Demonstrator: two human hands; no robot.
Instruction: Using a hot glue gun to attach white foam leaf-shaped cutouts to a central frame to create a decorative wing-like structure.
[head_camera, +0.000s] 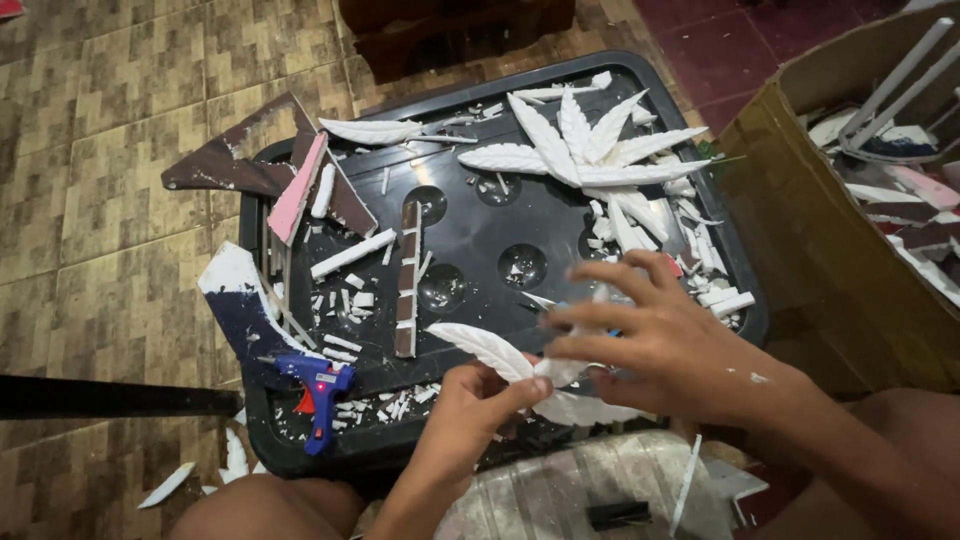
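Note:
My left hand (470, 405) pinches the base of a white foam leaf (490, 349) over the front edge of a black plastic tray (470, 230). My right hand (660, 335) is beside it with fingers spread, touching other white leaf pieces (585, 408) where they meet; its motion is blurred. A blue glue gun (318, 390) lies at the tray's front left corner, apart from both hands. Several finished white foam leaves (585, 150) lie fanned at the tray's far side.
Foam scraps, brown-backed strips (407, 280) and a pink-edged offcut (298, 190) litter the tray's left half. A cardboard box (830, 250) with more foam pieces stands at the right. A dark bar (110, 397) lies on the tiled floor at left. My knees frame the bottom.

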